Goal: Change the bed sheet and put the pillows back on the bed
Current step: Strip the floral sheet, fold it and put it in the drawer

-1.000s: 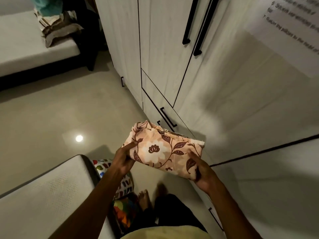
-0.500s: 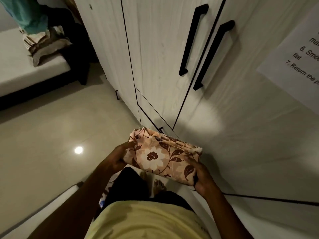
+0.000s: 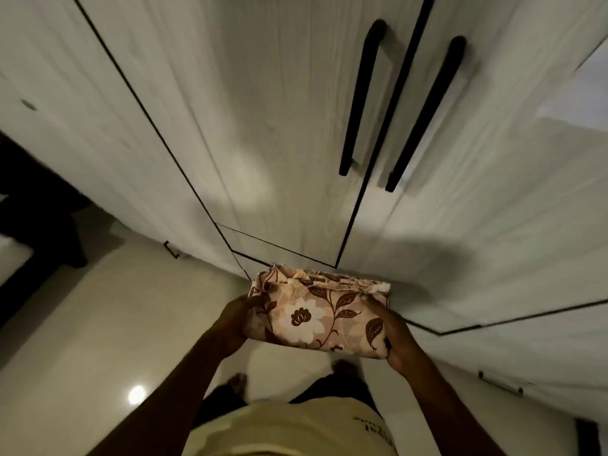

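The left hand point(image 3: 235, 324) gripped the left end of the folded bed sheet point(image 3: 316, 319), fingers curled round its edge with the thumb on top. The right hand point(image 3: 396, 340) held the other end the same way, thumb lying over the cloth and fingers tucked beneath it. The sheet spanned the gap between the two hands as a thick folded bundle, peach with brown leaves and pale flowers, its raw layered edges turned away from the hands toward the wardrobe.

Just beyond the hands stood the pale wardrobe doors point(image 3: 263, 126), shut, with two long black handles point(image 3: 360, 97) well above the sheet on either side of the door seam. Below the right hand, a small drawer pull point(image 3: 500, 382) showed on a lower front. Beneath the hands were the person's bare feet point(image 3: 237, 381) on a glossy light floor point(image 3: 115, 324), and nearer the camera a pale yellow shirt point(image 3: 296, 429). A bright spot of reflected light point(image 3: 136, 394) lay on the floor below and to the left of the left hand.
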Available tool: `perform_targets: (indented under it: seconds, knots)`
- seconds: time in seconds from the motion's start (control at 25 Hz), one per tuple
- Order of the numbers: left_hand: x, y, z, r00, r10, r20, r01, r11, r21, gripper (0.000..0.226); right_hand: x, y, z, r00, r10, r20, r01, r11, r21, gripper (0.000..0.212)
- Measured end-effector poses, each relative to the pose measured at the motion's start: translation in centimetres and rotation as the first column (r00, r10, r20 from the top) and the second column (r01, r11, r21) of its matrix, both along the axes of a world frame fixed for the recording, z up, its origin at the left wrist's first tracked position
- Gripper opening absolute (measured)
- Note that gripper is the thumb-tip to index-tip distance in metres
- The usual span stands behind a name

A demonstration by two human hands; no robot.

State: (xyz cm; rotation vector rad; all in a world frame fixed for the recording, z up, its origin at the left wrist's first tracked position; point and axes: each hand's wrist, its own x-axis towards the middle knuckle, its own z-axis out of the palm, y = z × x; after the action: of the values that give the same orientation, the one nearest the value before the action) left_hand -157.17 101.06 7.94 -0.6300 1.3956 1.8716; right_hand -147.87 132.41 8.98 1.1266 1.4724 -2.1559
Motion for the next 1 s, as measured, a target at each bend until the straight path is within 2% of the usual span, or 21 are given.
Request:
perform_targets:
  seconds: [0.08,0.2,0.24,0.36,0.44,0.56,0.72,0.76,0.84,0.96,1.0]
  knots:
    - [-2.9,-3.3,-0.7,0.988,-0.152,-0.024,0.151,0.988,-0.038,0.062,0.5,-4.5,-1.0,0.993,-0.114,0.017,0.114,0.993,0.027,0.043]
    - [-5.4,-7.0,-1.5,0.942,-0.336,0.005,0.335,0.938,-0.092,0.088,1.4,-9.8,-1.9,0.97,-0.234,0.066,0.234,0.972,-0.001,0.035]
    - [-5.7,-8.0,-1.5,0.93,-0.366,0.035,0.367,0.926,-0.086,0.085,2.0,-11.6,-2.3,0.963,-0.253,0.094,0.254,0.967,-0.001,0.039]
    - [-5.9,-10.0,-1.6,0.849,-0.503,0.163,0.51,0.86,-0.003,0.053,3.7,-15.5,-3.4,0.956,-0.258,0.143,0.259,0.966,0.014,0.066]
    - [-6.5,-11.0,-2.1,0.796,-0.57,0.203,0.566,0.82,0.083,0.047,4.6,-16.3,-5.3,0.931,-0.314,0.187,0.314,0.949,0.026,0.067]
    - [-7.0,-11.8,-3.2,0.832,-0.499,0.243,0.453,0.863,0.223,0.073,4.9,-17.2,-6.5,0.906,-0.378,0.191,0.385,0.923,0.0,0.058]
    - [-5.0,-9.8,-8.1,0.95,-0.229,0.215,0.123,0.901,0.416,0.086,3.1,-17.3,-8.7,0.895,-0.413,0.17,0.42,0.907,-0.01,0.044]
    - [-3.9,-8.7,-9.6,0.95,-0.175,0.258,0.047,0.899,0.435,0.089,2.5,-17.2,-9.5,0.891,-0.42,0.173,0.428,0.904,-0.008,0.042]
    - [-2.2,-6.1,-13.0,0.921,-0.053,0.387,-0.132,0.89,0.436,0.078,1.3,-17.1,-11.9,0.893,-0.421,0.158,0.427,0.904,-0.004,0.043]
    - [-1.3,-3.9,-17.7,0.871,0.02,0.491,-0.225,0.905,0.362,0.102,0.0,-16.7,-16.6,0.922,-0.366,0.127,0.365,0.93,0.03,0.046]
    - [-1.3,-3.2,-19.5,0.878,0.009,0.478,-0.226,0.889,0.397,0.104,-0.5,-16.2,-18.4,0.934,-0.331,0.133,0.327,0.944,0.053,0.045]
